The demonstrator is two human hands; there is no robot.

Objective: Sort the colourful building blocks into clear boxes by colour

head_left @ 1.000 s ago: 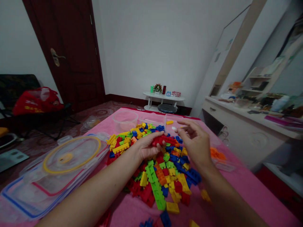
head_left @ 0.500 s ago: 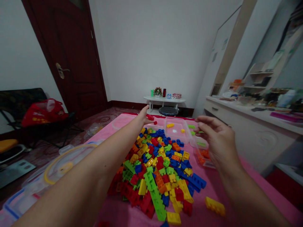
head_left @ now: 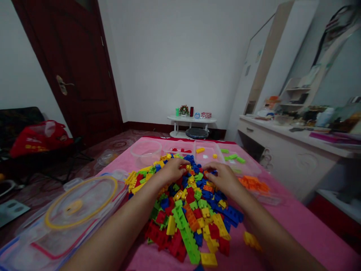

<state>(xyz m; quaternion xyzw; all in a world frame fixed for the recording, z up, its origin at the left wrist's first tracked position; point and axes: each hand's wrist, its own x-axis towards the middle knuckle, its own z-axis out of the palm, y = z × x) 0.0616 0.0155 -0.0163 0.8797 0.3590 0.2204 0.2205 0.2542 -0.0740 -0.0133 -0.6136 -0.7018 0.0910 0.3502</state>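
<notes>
A heap of coloured plastic building blocks (head_left: 194,210) lies on a pink cloth (head_left: 290,226). My left hand (head_left: 170,170) rests palm down on the far part of the heap, fingers curled over the blocks. My right hand (head_left: 221,177) lies beside it on the heap, fingers bent down among blue and orange blocks. What the fingers grip, if anything, is hidden. Beyond the heap stand clear plastic tubs: one with red blocks (head_left: 179,149), one with yellow blocks (head_left: 207,152), one with green blocks (head_left: 234,157).
A tub of orange blocks (head_left: 254,184) sits right of the heap. A round clear bowl (head_left: 145,150) stands at the far left. Stacked clear lids (head_left: 76,203) lie at the left. A loose yellow block (head_left: 251,241) lies near my right forearm. A dresser (head_left: 296,154) stands at the right.
My left hand had reached out to the far tub with a red block; it has come back to the heap without it. My right hand has dropped from the air onto the heap.
</notes>
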